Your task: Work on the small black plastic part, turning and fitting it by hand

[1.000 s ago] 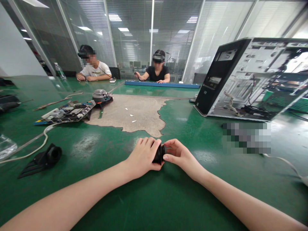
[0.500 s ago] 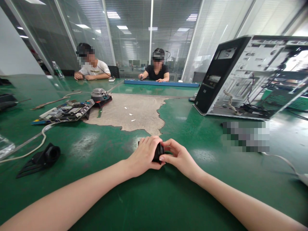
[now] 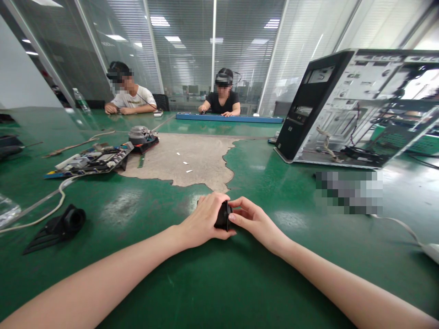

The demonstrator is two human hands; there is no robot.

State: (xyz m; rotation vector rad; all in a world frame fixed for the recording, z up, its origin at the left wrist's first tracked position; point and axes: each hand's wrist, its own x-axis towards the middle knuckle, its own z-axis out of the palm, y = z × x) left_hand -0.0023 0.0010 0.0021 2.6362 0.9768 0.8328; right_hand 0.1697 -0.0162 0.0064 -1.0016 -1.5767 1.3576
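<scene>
Black part: a small black plastic part (image 3: 223, 215) sits low over the green table top (image 3: 212, 283), close in front of the person, held between both hands.
Left hand: the left hand (image 3: 203, 219) is curled over the small black plastic part from the 9 o'clock side, with its fingers wrapped over the top and its thumb under it.
Right hand: the right hand (image 3: 254, 219) pinches the same part from the 3 o'clock side, with its fingertips (image 3: 232, 217) pressed on the edge.
Hands together: the two hands touch each other around the part, and most of the part is hidden by them.
Table patch: a worn tan patch (image 3: 187, 162) where the green is gone lies at 12 o'clock from the hands, near them.
Black duct: a black plastic funnel-shaped piece (image 3: 56, 227) lies at 9 o'clock, well apart from the hands.
White cable: a white cable (image 3: 51, 201) curls just beside that black piece, further out.
Circuit board: a flat green circuit board (image 3: 89, 159) lies at 10 o'clock, with a round grey fan part (image 3: 141, 136) just behind it.
Computer case: an open grey and black computer case (image 3: 356, 107) stands at 2 o'clock, well apart.
Other people: two people (image 3: 222, 98) sit at the far end of the table, at 12 o'clock, with their hands on the table.
</scene>
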